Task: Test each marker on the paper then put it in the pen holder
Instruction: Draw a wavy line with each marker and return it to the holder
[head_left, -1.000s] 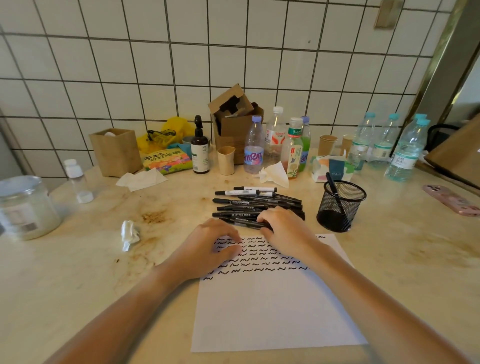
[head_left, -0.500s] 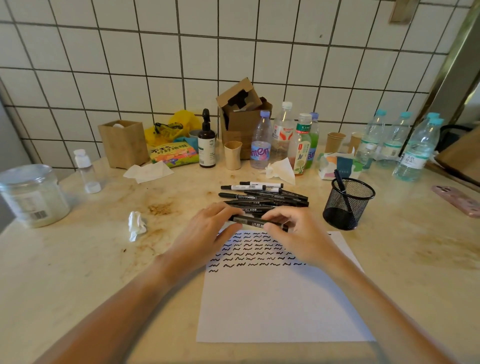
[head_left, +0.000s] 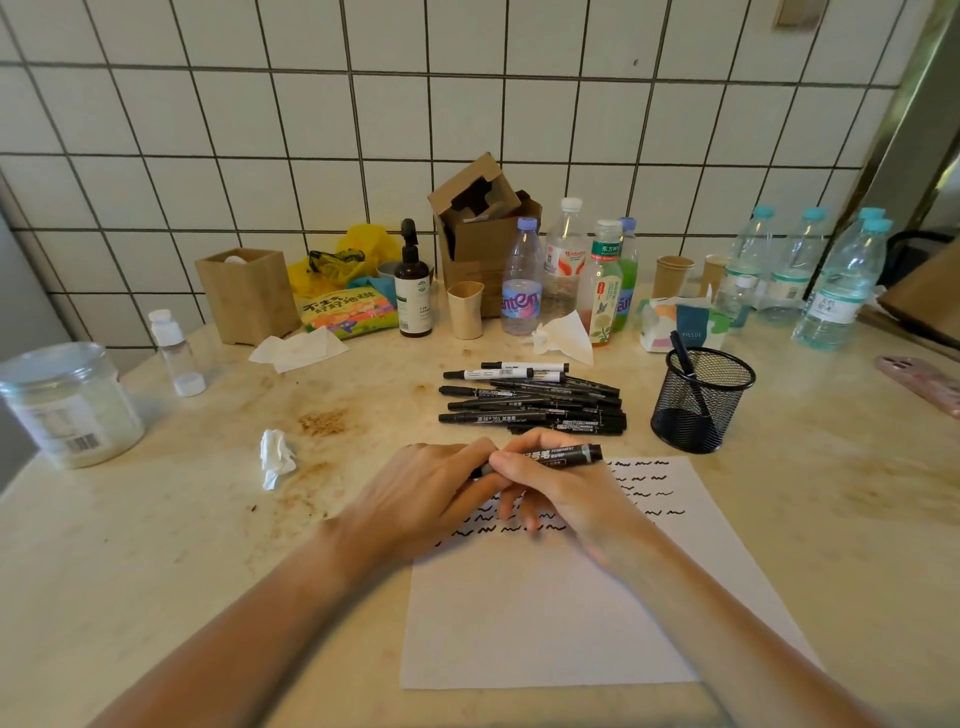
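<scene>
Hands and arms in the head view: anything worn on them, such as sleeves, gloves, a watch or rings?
Nothing worn that shows. The left hand and right hand are bare, with no gloves, rings or watch visible, and both forearms are bare down to the frame's lower edge, with no sleeve in view.

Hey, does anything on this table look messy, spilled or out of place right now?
Yes. A brown crumbly stain marks the table left of the marker pile, with a crumpled tissue beside it.
</scene>
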